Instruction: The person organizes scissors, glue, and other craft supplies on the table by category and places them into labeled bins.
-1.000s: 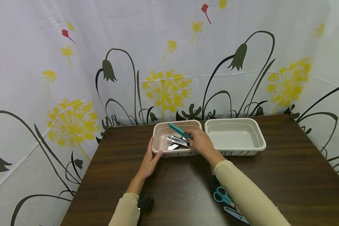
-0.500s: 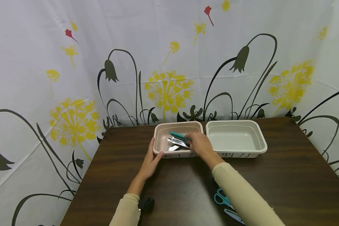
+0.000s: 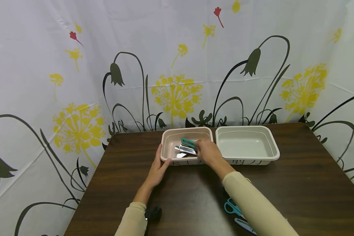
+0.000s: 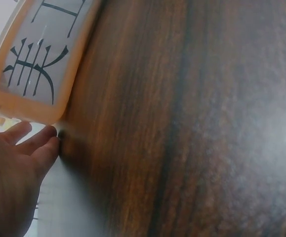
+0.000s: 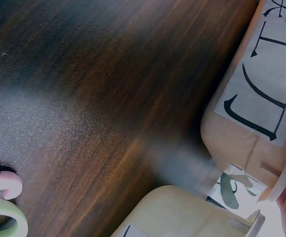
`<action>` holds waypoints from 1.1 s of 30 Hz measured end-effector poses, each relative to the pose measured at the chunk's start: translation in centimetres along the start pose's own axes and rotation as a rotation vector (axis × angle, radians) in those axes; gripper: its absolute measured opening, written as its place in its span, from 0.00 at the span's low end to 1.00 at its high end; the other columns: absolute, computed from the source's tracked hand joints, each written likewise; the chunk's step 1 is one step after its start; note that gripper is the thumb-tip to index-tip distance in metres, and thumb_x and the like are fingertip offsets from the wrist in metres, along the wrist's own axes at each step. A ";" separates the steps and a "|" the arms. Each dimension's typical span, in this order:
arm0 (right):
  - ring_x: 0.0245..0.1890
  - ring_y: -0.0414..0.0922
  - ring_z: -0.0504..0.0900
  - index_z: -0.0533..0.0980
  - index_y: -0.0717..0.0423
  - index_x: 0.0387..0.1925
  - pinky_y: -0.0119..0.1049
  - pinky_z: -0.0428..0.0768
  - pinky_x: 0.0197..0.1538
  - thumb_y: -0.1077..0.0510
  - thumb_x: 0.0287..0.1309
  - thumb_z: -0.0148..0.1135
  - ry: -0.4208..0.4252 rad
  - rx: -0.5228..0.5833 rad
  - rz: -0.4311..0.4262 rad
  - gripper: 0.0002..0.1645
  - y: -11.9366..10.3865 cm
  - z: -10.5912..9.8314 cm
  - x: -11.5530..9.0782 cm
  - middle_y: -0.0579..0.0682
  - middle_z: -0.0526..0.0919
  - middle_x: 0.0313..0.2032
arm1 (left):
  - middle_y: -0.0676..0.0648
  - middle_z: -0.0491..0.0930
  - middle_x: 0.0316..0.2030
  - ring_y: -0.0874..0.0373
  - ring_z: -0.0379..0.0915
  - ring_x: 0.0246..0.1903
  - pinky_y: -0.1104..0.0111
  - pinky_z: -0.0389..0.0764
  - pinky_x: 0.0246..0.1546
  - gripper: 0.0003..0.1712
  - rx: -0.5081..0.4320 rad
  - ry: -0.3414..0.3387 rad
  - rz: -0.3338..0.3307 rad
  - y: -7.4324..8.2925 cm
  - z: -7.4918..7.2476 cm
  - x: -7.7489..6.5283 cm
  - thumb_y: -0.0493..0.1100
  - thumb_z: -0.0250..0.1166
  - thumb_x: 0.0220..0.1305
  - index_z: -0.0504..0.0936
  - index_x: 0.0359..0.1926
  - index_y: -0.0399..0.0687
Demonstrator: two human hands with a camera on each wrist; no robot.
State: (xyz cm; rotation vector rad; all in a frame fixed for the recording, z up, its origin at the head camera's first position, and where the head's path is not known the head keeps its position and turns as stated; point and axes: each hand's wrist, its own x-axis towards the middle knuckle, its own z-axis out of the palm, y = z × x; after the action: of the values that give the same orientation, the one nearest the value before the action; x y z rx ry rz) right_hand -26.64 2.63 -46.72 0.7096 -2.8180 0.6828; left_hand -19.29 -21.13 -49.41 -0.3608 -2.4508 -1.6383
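My left hand (image 3: 157, 168) lies at the left front corner of a pink plastic bin (image 3: 166, 144). Its thumb is at the front rim, and the other fingers lie fairly straight along the side; the left wrist view shows fingertips by the bin's lower corner (image 4: 59, 111). Reaching over the bin's right front, my right hand (image 3: 207, 151) holds one end of a slim teal tool (image 3: 188, 143), low inside the bin. The right fingertips are hidden behind the hand. Below the teal tool lie a silver utility knife (image 3: 186, 149) and another shiny metal piece (image 3: 181, 155).
A pale grey-green bin (image 3: 245, 144) stands right beside the pink one. Blue-handled scissors (image 3: 232, 206) and a light-blue tool (image 3: 245, 226) lie near my right sleeve. Pink (image 5: 2, 185) and green handles (image 5: 7, 217) show in the right wrist view. A flowered curtain (image 3: 177, 65) hangs behind the table.
The teal tool has come down into the pink bin and shifted slightly right toward my right fingers, and less of it shows. My left hand stays on the bin.
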 end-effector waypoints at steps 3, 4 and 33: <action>0.38 0.48 0.81 0.85 0.55 0.42 0.46 0.79 0.40 0.66 0.58 0.59 0.024 0.002 -0.008 0.13 0.1 0.2 -0.2 0.50 0.84 0.42 | 0.24 0.54 0.69 0.27 0.60 0.62 0.44 0.60 0.62 0.43 0.005 0.003 0.004 -0.1 0.0 0.0 0.37 0.59 0.71 0.44 0.76 0.34; 0.39 0.49 0.82 0.85 0.55 0.42 0.46 0.79 0.41 0.66 0.58 0.59 0.032 0.003 -0.007 0.13 0.1 0.3 -0.3 0.50 0.84 0.43 | 0.24 0.54 0.69 0.27 0.60 0.62 0.44 0.60 0.62 0.43 0.005 0.003 0.004 -0.1 0.0 0.0 0.37 0.59 0.71 0.44 0.76 0.34; 0.48 0.49 0.81 0.85 0.55 0.45 0.49 0.74 0.52 0.64 0.50 0.67 0.365 0.195 -0.067 0.17 -1.8 -0.4 -3.6 0.48 0.84 0.44 | 0.24 0.53 0.70 0.28 0.60 0.63 0.43 0.60 0.62 0.43 0.022 -0.003 -0.011 0.2 -0.2 -0.2 0.37 0.59 0.70 0.44 0.76 0.34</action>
State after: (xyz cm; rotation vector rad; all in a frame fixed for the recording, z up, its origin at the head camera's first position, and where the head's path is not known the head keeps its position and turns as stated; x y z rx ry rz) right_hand -22.61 2.90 -46.64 0.6304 -2.4096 0.9749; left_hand -19.07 -21.24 -49.20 -0.3483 -2.4751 -1.6150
